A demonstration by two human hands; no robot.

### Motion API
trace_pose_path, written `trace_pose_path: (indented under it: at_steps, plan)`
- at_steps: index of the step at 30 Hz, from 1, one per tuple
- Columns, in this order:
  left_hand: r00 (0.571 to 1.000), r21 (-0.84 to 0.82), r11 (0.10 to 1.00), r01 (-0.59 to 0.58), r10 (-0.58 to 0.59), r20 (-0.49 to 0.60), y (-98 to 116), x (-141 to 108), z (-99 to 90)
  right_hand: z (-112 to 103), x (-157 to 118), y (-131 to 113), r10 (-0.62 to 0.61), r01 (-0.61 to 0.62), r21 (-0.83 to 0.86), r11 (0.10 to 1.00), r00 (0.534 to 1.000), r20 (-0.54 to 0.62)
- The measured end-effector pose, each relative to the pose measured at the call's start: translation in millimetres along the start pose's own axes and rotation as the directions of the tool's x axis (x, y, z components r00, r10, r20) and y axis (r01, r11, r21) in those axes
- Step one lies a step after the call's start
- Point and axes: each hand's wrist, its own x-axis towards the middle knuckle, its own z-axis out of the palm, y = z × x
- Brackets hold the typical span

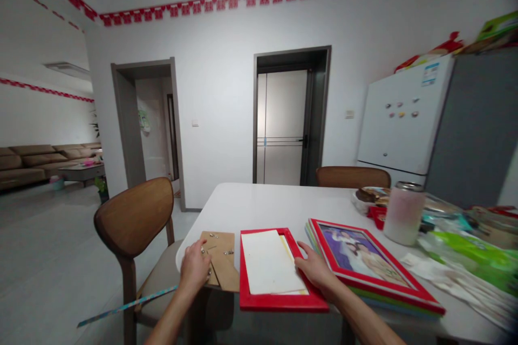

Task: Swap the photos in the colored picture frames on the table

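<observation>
A red picture frame (283,303) lies face down at the table's front edge, with a loose white sheet (271,264) inside it, slightly askew. My right hand (313,265) grips the frame's right side, thumb on top; its other fingers are mostly hidden. To the left lies a brown backing board (226,267) with small metal clips and a stand flap. My left hand (196,265) is closed at this board's left edge, fingers curled on it. Beside my right hand is a stack of frames, topped by a red-framed photo (360,253).
A white table (259,202) bears a pink-white tumbler (404,213), white gloves (457,283) and a green plastic package (473,259) at the right. Brown chairs stand left (140,221) and behind (352,177). A patterned blue strip (127,306) crosses the left chair.
</observation>
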Motion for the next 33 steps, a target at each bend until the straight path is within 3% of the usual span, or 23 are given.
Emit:
trace_pose_path:
  at_steps: [3,5,7,10,14,16,18,21,25,29,33]
  plan:
    - [0.988,-0.087,0.988,-0.124,0.131,0.077,46,-22,25.9,-5,-13,-14,0.098,-0.163,0.422,0.892,0.980,0.171]
    - [0.948,-0.220,0.956,-0.196,0.242,0.206,76,-38,42.5,-8,-20,-26,0.092,-0.182,0.550,0.815,0.978,0.188]
    - [0.905,-0.304,0.932,-0.197,0.292,0.308,101,-50,52.9,-10,-24,-38,0.072,-0.154,0.612,0.776,0.985,0.156]
    - [0.900,-0.304,0.915,-0.267,0.349,0.262,124,-59,54.1,-10,-26,-49,0.030,-0.110,0.658,0.745,0.991,0.132]
    - [0.894,-0.281,0.886,-0.370,0.421,0.151,130,-56,39.0,-9,-22,-46,-0.012,-0.076,0.676,0.733,0.992,0.124]
    - [0.932,-0.357,0.875,-0.327,0.362,0.034,121,-48,30.7,-9,-19,-38,0.008,-0.073,0.615,0.785,0.994,0.108]
    - [0.982,-0.543,0.818,-0.189,0.151,-0.114,106,-36,25.1,-9,-14,-27,0.038,-0.069,0.458,0.886,0.996,0.077]
    - [0.968,-0.793,0.609,-0.013,-0.191,-0.163,79,-20,25.3,-9,-4,-10,0.015,-0.014,0.058,0.998,1.000,-0.008]
    - [0.930,-0.871,0.489,0.039,-0.337,-0.148,53,-16,39.9,-4,4,5,-0.157,0.120,-0.358,0.926,0.985,-0.074]
    - [0.881,-0.905,0.417,0.084,-0.455,-0.128,42,-26,53.2,3,0,10,-0.186,0.138,-0.540,0.830,0.982,-0.035]
    - [0.874,-0.893,0.418,0.166,-0.482,-0.063,30,-32,51.1,5,-5,11,-0.190,0.156,-0.661,0.734,0.982,0.020]
